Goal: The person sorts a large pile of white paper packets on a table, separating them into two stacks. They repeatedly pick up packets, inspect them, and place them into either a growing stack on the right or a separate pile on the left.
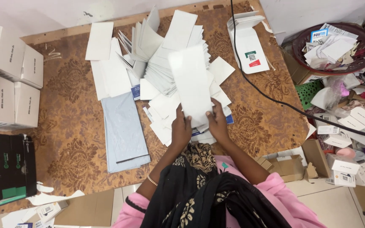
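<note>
Both hands grip the near end of one long white card (190,84) — left hand (181,131) and right hand (217,126) pinching its lower corners — lifting it flat above the loose card pile (165,67) at the patterned mat's (72,126) middle, likely for checking.

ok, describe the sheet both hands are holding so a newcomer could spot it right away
Start at the brown patterned mat, then find the heap of white sheets at its centre. The held sheet is the long white one tilted above the heap's near edge, gripped at its bottom by the left hand and right hand. Unlike the others, it is lifted.
</note>
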